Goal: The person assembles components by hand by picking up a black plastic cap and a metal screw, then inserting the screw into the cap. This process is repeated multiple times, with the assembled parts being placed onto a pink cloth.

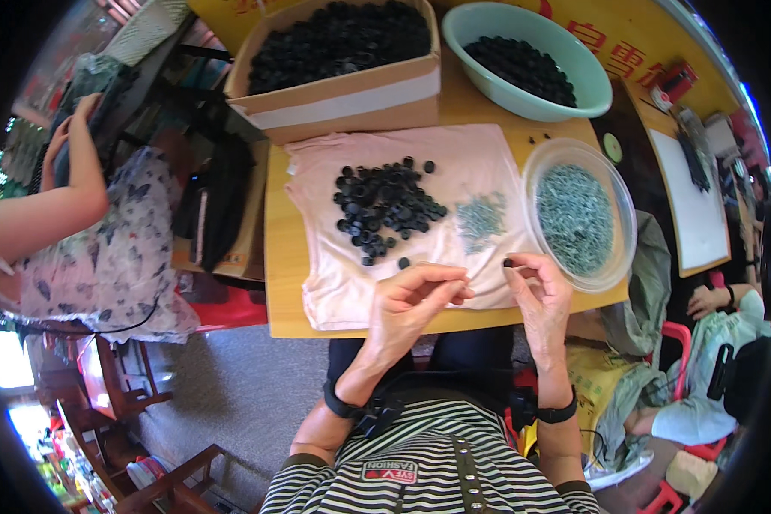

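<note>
My right hand (542, 301) pinches a small round black cap (508, 263) between thumb and forefinger, just above the table's near side. To its left, my left hand (418, 298) is closed in a pinch. Whatever sits between those fingertips is too small to make out. Beyond my hands a loose pile of black caps (384, 206) lies on a pale pink cloth (317, 283), with one stray cap (404, 263) close to my left hand. A small heap of silvery screw-like pieces (481, 221) lies right of the pile.
A clear round tub (627, 240) of the same silvery pieces stands at the table's right edge. Behind are a cardboard box (343, 107) and a pale green basin (531, 104), both holding black parts. One person's arm (86, 176) shows at left, another person's hand (707, 300) at right.
</note>
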